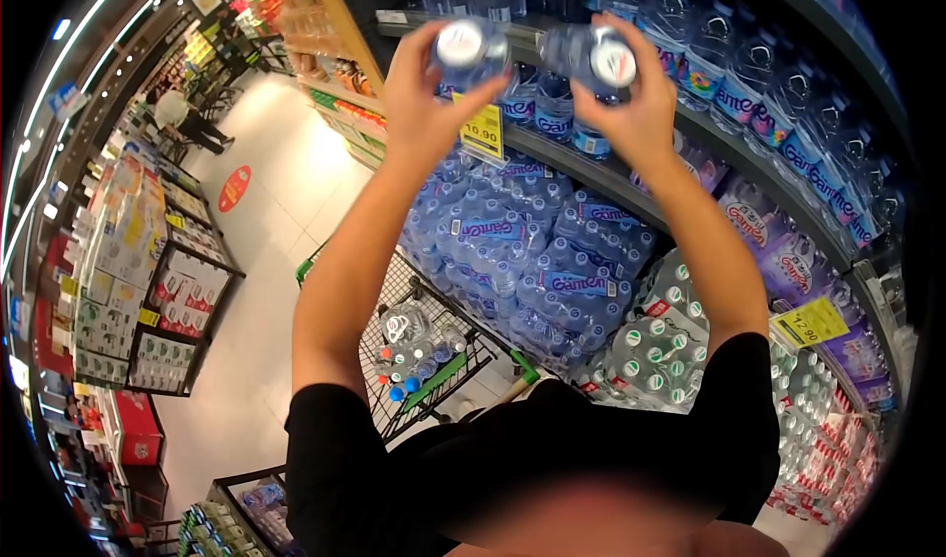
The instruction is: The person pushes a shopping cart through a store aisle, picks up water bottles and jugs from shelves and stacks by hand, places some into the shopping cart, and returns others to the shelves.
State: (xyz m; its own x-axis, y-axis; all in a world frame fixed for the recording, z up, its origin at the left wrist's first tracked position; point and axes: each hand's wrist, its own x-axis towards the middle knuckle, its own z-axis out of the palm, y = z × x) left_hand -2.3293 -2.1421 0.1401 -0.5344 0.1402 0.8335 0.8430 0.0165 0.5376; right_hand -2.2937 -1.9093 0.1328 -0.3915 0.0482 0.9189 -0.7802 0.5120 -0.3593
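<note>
Both arms are raised toward the shelf. My left hand (419, 94) is closed around a blue-tinted water bottle (493, 61) with a round white end turned toward me. A similar water bottle (570, 52), its white end also facing me, is gripped in my right hand (641, 104). The two bottles are held apart, in front of the shelf edge (601, 177). A yellow price tag (483, 131) hangs just below my left hand. Blue-labelled bottles (554, 113) stand on the shelf behind and between my hands.
Shrink-wrapped packs of water (493, 237) are stacked under the shelf. A shopping cart (419, 291) with several bottles stands below my left arm. Clear bottles with green caps (660, 345) lie to the right. Display shelves (118, 281) line the aisle at left, where a person (177, 113) is walking.
</note>
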